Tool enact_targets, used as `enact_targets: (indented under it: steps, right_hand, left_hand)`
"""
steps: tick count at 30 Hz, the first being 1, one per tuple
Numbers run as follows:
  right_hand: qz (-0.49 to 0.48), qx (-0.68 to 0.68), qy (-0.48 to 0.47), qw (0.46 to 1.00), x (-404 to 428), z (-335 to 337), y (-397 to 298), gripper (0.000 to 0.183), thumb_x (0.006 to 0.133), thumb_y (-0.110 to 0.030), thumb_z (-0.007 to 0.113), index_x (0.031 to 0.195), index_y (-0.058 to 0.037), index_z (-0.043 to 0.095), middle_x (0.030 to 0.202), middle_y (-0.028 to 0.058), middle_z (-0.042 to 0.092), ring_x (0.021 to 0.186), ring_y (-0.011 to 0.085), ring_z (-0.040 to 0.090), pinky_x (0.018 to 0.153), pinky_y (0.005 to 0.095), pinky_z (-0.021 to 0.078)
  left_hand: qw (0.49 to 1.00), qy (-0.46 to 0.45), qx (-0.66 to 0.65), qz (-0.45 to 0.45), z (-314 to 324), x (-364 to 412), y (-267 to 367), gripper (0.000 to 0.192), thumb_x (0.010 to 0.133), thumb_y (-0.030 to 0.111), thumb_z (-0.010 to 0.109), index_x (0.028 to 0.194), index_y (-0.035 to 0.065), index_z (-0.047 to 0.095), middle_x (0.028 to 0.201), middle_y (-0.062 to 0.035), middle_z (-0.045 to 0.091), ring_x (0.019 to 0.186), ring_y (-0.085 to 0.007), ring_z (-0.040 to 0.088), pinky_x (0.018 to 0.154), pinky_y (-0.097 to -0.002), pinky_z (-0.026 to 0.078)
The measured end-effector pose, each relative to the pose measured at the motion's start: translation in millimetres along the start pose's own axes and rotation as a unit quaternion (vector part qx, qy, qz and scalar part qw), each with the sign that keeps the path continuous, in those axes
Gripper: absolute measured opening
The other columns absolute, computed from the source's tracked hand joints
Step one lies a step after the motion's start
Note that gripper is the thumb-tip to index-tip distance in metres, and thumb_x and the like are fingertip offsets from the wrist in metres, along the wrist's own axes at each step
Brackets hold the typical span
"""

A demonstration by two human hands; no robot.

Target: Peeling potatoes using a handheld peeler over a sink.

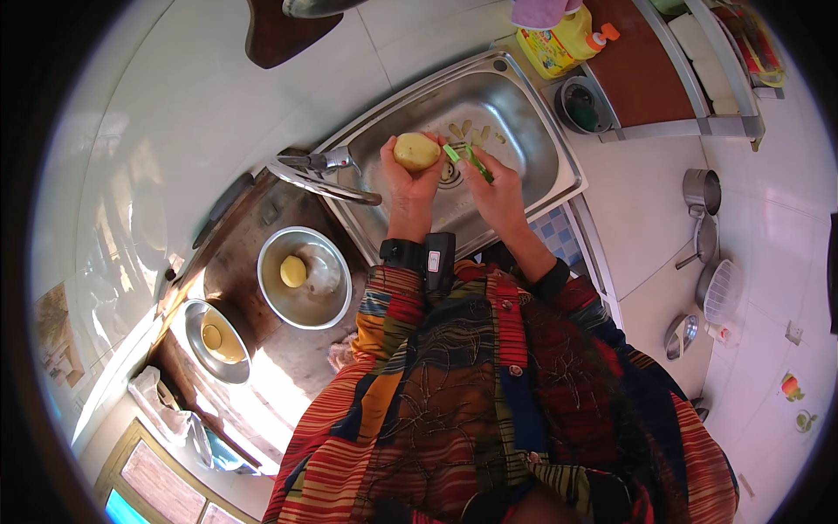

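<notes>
My left hand (414, 183) holds a potato (417, 152) over the stainless steel sink (538, 124). Beside it, my right hand (496, 190) grips a green-handled peeler (480, 164), its head turned toward the potato with a small space between them. Strips of potato peel (476, 139) lie on the sink bottom near the drain (450, 173). To the left, a metal bowl (324, 311) on the counter contains a peeled potato (292, 271).
A chrome faucet (327, 186) reaches over the sink's left side. A second metal bowl (242, 376) stands on the wooden counter (262, 340). Behind the sink's right corner is a yellow bottle (553, 42) with an orange pump. Metal pots (702, 190) are on the right.
</notes>
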State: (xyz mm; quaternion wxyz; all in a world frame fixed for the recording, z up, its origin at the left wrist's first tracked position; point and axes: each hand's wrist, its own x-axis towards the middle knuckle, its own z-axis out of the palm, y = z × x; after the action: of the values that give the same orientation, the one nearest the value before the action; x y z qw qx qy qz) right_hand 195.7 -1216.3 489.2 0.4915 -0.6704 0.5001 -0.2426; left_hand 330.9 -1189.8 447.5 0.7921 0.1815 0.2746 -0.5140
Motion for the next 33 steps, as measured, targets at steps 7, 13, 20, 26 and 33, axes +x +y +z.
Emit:
enact_targets:
  steps: [7,13,20,26,33]
  right_hand:
    - [-0.07,-0.067,0.015,0.995,5,4,-9,0.044,0.079,-0.028,0.062,0.109,0.0025,0.055,0.081,0.0205,0.062,0.073,0.022,0.063,0.064,0.0294,0.0469]
    - [-0.136,-0.125,0.014,0.983,-6,9,1,0.047,0.078,-0.035,0.059,0.11,0.0004,0.055,0.078,0.0227,0.06,0.072,0.0344,0.06,0.061,0.0368,0.0472]
    - [-0.042,0.07,0.017,0.997,5,-2,-7,0.037,0.083,-0.022,0.059,0.109,0.0039,0.056,0.07,0.0,0.055,0.061,0.0043,0.045,0.054,0.0184,0.038]
    - [-0.058,0.081,-0.001,0.995,6,3,-9,0.038,0.082,-0.026,0.059,0.108,0.0014,0.056,0.071,0.0065,0.059,0.063,0.0125,0.053,0.056,0.0236,0.0422]
    - [-0.188,-0.1,0.024,0.977,2,2,-22,0.046,0.079,-0.034,0.059,0.112,-0.0028,0.053,0.086,0.0192,0.061,0.075,0.0332,0.06,0.063,0.0357,0.0477]
  left_hand:
    - [0.997,-0.054,0.05,0.005,-2,5,-5,0.036,0.083,0.032,0.041,0.087,-0.0025,0.053,0.088,-0.0181,0.056,0.087,-0.0314,0.051,0.087,-0.0441,0.039]
    - [0.997,-0.064,0.05,0.013,12,-1,0,0.031,0.083,0.03,0.044,0.089,0.0003,0.052,0.086,-0.0155,0.056,0.083,-0.0297,0.053,0.086,-0.0422,0.04]
    - [0.994,-0.044,-0.074,-0.068,14,-16,-9,0.03,0.081,0.036,0.047,0.09,0.0084,0.054,0.088,-0.0081,0.058,0.083,-0.0273,0.054,0.079,-0.0418,0.043]
    - [0.995,-0.075,0.023,-0.062,7,-3,-7,0.029,0.084,0.031,0.046,0.095,0.0052,0.055,0.094,-0.0108,0.058,0.09,-0.0263,0.053,0.084,-0.0392,0.042]
    - [0.994,-0.077,0.075,-0.026,1,1,0,0.028,0.084,0.033,0.049,0.09,0.0061,0.055,0.089,-0.0095,0.059,0.083,-0.027,0.056,0.076,-0.0416,0.046]
